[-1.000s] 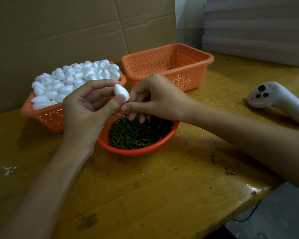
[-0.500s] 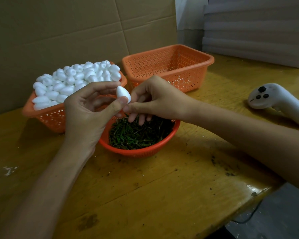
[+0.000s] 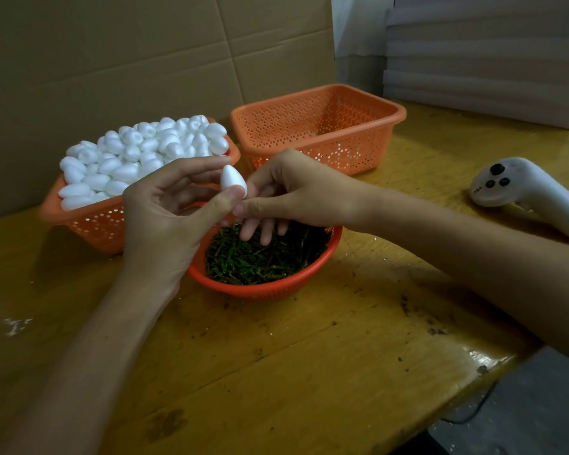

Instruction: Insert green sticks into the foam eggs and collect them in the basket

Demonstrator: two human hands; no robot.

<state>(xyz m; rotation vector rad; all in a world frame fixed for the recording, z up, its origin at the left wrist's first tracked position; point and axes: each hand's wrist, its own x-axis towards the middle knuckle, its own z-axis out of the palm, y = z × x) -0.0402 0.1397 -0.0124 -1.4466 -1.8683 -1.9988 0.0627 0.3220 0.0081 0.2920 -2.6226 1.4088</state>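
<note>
White foam egg is sitting pinched between the left hand's thumb and fingertips above one round bowl of green sticks. Its long axis is tilting, with the narrow end pointing down toward the right hand. That hand's thumb and forefinger are pinching at the tip, hiding whatever they hold. Two rectangular baskets are standing along the table's far edge: the heaped basket, its eggs beyond counting, and the second basket.
</note>
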